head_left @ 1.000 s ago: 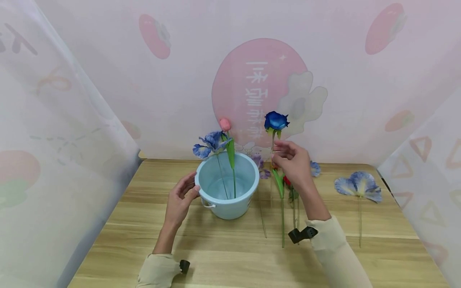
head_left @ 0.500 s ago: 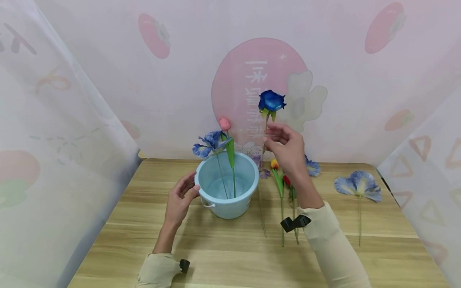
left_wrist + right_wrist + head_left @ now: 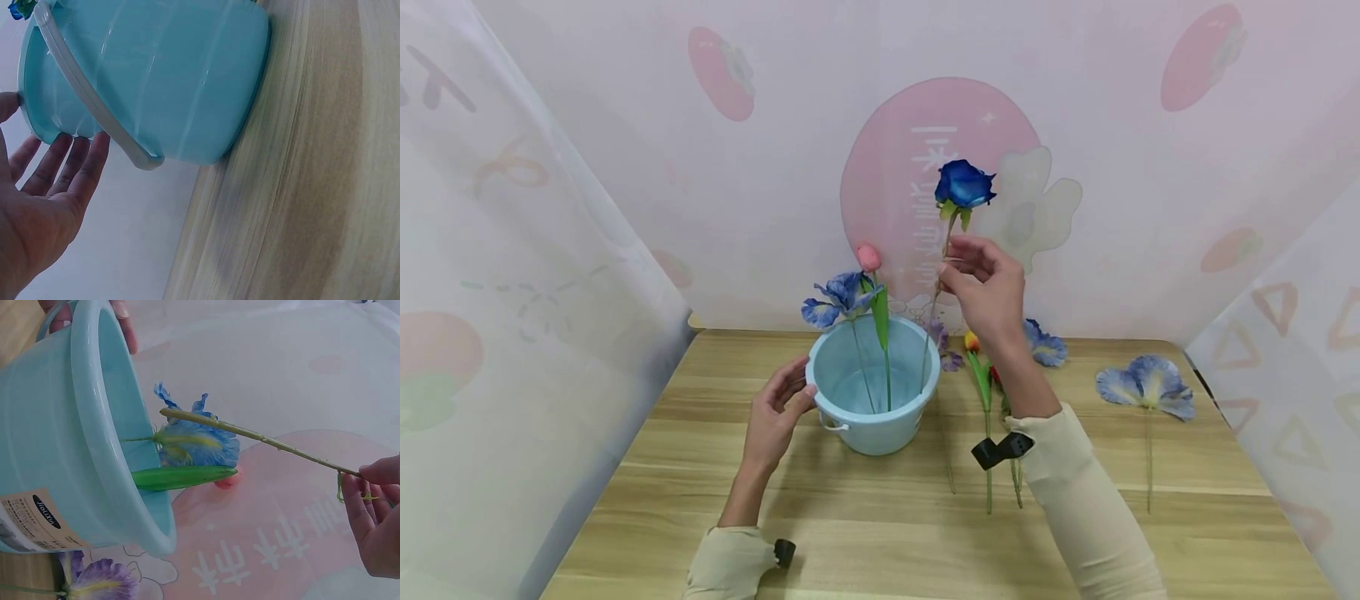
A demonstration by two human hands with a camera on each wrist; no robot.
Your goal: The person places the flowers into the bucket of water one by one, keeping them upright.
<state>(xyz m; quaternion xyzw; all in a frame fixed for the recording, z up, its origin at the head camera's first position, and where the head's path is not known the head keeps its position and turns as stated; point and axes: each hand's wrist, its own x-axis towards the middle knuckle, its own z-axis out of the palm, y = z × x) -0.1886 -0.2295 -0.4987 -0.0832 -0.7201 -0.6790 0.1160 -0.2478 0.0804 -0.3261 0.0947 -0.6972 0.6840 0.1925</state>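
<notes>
My right hand (image 3: 988, 287) pinches the stem of a blue rose (image 3: 965, 185), which stands nearly upright above the bucket's right side. In the right wrist view, the bare lower end of its stem (image 3: 250, 434) hangs just outside the bucket's mouth. My left hand (image 3: 778, 417) holds the rim of the light blue bucket (image 3: 880, 433) at its left side, thumb and fingers touching it near the white handle (image 3: 94, 103). Inside the bucket lean a blue iris (image 3: 842, 298) and a pink tulip (image 3: 869, 258) with a green leaf (image 3: 184, 477).
On the wooden table (image 3: 865, 533), right of the bucket, lie a purple flower (image 3: 100, 581), a yellow-orange tulip (image 3: 972, 342), a partly covered red flower (image 3: 995, 377) and blue irises (image 3: 1047, 343). Another pale blue flower (image 3: 1146, 390) lies farther right. A printed cloth (image 3: 775, 192) hangs behind.
My right hand has risen and shifted left, lifting the blue rose until its stem's lower end overlaps the bucket's opening in the head view. The left hand and bucket stay where they were.
</notes>
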